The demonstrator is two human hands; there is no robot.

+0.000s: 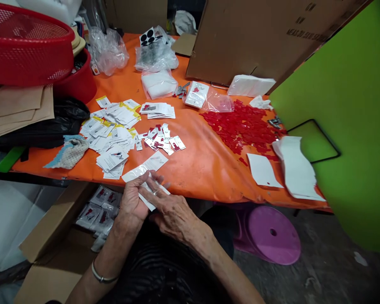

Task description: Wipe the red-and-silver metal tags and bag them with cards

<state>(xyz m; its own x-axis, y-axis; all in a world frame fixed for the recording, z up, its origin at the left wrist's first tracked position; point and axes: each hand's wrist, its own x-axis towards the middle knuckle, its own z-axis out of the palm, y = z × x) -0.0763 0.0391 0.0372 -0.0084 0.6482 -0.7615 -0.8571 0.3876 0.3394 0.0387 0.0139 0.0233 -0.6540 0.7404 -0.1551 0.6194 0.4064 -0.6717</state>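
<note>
Both my hands meet just below the front edge of the orange table [196,164]. My left hand [133,202] is closed round a small clear plastic packet [147,197], and my right hand [171,213] pinches the same packet from the right. A metal bangle sits on my left wrist. Just above my hands lie flat clear packets [145,166] on the table. Further up are heaps of white printed cards [112,135] and small packets with red pieces inside [161,139]. A wide scatter of loose red plastic pieces [243,126] covers the table's right half.
Red baskets [28,46] stand at the back left over brown paper and a black bag. White sheets [296,166] hang over the right front edge. A cardboard box [259,38] and plastic bags stand at the back. A carton with filled packets [98,209] sits below left, a purple stool [270,234] below right.
</note>
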